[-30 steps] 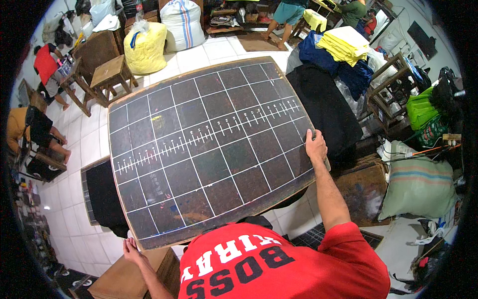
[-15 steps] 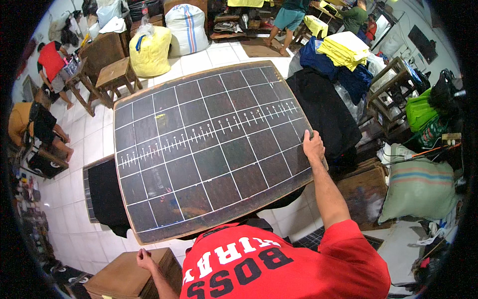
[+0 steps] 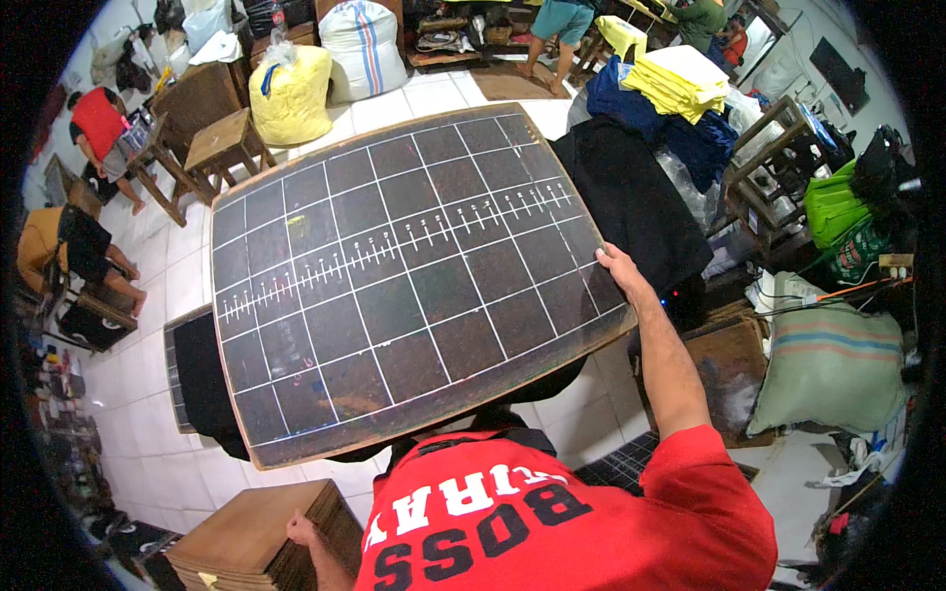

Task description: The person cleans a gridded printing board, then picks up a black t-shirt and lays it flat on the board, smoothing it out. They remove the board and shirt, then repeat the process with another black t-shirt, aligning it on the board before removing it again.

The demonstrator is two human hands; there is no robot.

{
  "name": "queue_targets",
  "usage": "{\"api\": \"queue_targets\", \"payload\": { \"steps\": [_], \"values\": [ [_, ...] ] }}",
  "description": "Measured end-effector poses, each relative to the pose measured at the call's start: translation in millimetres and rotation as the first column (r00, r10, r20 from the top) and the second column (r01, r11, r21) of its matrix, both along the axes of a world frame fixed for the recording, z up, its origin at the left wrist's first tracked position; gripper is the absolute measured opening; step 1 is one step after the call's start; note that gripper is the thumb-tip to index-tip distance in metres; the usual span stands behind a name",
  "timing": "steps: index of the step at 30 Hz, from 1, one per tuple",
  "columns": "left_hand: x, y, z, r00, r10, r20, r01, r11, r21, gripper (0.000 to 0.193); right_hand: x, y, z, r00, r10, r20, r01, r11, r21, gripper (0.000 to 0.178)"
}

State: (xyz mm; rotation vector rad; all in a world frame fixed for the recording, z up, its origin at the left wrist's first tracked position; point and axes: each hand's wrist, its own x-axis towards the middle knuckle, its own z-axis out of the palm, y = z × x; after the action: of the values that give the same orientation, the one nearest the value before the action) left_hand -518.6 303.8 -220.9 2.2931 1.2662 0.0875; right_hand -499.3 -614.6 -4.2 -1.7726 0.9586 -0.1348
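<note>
A large dark board [image 3: 422,307] with a white grid and a row of small ruler-like marks lies in front of me, its wooden rim showing. At its right edge my right hand [image 3: 621,270] is closed, the thumb on top and the fingers mostly hidden below. Over at the lower left my left hand [image 3: 304,530] has its fingers curled together above a stack of brown sheets [image 3: 241,527]. Whether it holds anything small, or touches the stack, I cannot make out. Black cloth [image 3: 209,379] shows past the board's left edge.
More black fabric [image 3: 631,197] is heaped right of the board, with folded yellow cloth [image 3: 678,84] behind. A yellow bag [image 3: 291,98], a white sack [image 3: 362,54] and a wooden stool [image 3: 222,143] stand beyond. A green sack [image 3: 833,360] sits right. Other people work at left and back.
The board has shifted slightly left and away, my right hand still on its edge. My left hand has moved from beside the stack to over it. The whole view has shifted a little.
</note>
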Motion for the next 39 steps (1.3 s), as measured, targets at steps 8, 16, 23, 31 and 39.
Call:
{"api": "queue_targets", "payload": {
  "steps": [8,16,23,31,39],
  "values": [
    [52,-38,12,0.905,0.390,0.169,-0.295,0.863,-0.410,0.034,-11,-11,-16,0.982,0.181,0.057,-0.176,0.981,-0.080,0.053],
    [92,-132,63,0.759,0.565,0.324,-0.184,0.663,-0.726,0.062,-21,-11,-25,0.945,0.231,0.233,-0.225,0.973,-0.051,0.057],
    [94,-202,102,0.750,0.566,0.342,-0.104,0.611,-0.785,0.079,-21,-9,-29,0.938,0.252,0.236,-0.227,0.965,-0.129,0.056],
    [94,-160,137,0.877,0.343,0.335,-0.207,0.901,-0.381,0.080,-22,-8,-27,0.931,0.258,0.257,-0.223,0.962,-0.159,0.056],
    [159,-265,164,0.988,-0.014,-0.151,0.127,0.623,0.771,0.090,-26,-3,-19,0.941,0.244,0.236,-0.198,0.959,-0.200,0.055]
  ]
}}
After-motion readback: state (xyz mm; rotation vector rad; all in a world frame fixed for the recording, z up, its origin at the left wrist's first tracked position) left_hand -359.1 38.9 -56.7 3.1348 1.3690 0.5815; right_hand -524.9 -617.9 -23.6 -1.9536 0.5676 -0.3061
